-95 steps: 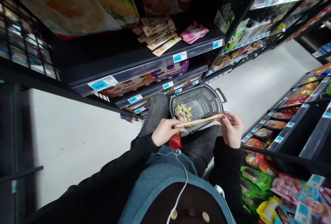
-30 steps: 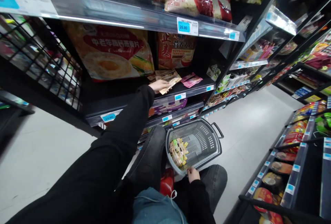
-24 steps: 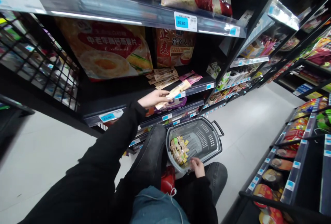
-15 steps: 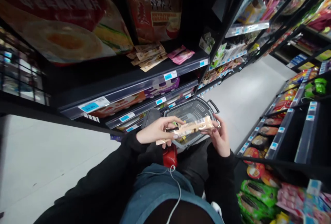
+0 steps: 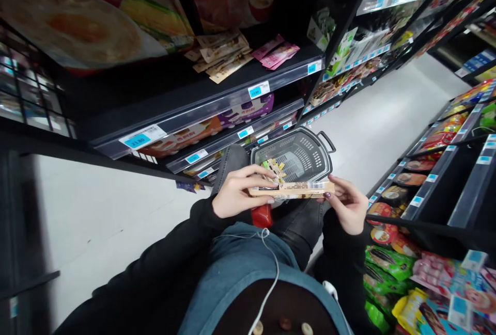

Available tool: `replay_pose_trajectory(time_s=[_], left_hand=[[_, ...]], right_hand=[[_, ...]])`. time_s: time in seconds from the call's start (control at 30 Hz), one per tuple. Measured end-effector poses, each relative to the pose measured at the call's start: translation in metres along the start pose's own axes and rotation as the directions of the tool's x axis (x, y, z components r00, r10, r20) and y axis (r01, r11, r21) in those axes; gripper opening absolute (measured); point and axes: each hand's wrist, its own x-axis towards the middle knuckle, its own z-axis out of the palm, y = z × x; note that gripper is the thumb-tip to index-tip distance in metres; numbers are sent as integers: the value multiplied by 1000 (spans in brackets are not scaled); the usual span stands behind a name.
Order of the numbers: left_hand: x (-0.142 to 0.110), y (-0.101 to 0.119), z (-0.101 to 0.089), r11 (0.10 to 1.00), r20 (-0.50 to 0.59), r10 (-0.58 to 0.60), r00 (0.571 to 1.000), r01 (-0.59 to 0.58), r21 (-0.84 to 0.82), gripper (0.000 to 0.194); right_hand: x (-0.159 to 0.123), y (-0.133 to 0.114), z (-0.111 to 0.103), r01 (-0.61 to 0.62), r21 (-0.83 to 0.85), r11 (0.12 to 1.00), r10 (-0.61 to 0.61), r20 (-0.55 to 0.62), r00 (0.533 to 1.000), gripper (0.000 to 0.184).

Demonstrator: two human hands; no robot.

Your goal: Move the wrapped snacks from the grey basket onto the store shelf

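Observation:
Held level between both hands is a bundle of slim beige sachets (image 5: 296,189), its printed edge with a barcode turned up. My left hand (image 5: 242,190) is closed round the left end, fingers on top and thumb along the near side. At the right end, my right hand (image 5: 346,203) pinches the sachets between thumb and fingers. Just beyond them sits a grey shopping basket (image 5: 327,167) with a few small yellow-green packets (image 5: 277,167) at its left side. More beige sachets (image 5: 225,56) lie loose on the shelf, beside several pink sachets (image 5: 277,52).
A black shelf (image 5: 186,110) with price tags runs along the left, carrying large oatmeal and cereal bags (image 5: 89,20). Purple and orange packs (image 5: 246,110) fill the level below. On the right are racks of snack bags (image 5: 391,262). A pale floor aisle (image 5: 387,108) stretches ahead.
The beige sachets have been turned from a slant to level and lined up edge-on. Both hands have shifted slightly right, and the view has tilted down, showing more of the basket's inside.

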Motion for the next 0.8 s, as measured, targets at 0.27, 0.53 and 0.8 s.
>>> replay_pose_trajectory(time_s=[0.27, 0.53, 0.8], left_hand=[[3, 5, 0, 994, 28, 78, 997, -80, 69, 15], [6, 3, -1, 964, 54, 189, 980, -196, 177, 12], [8, 11, 5, 999, -46, -15, 999, 17, 48, 8]], right_hand=[[-2, 5, -7, 98, -129, 987, -101, -15, 995, 28], [4, -4, -13, 220, -196, 955, -199, 123, 972, 8], [-1, -12, -7, 14, -221, 975, -4, 44, 999, 9]])
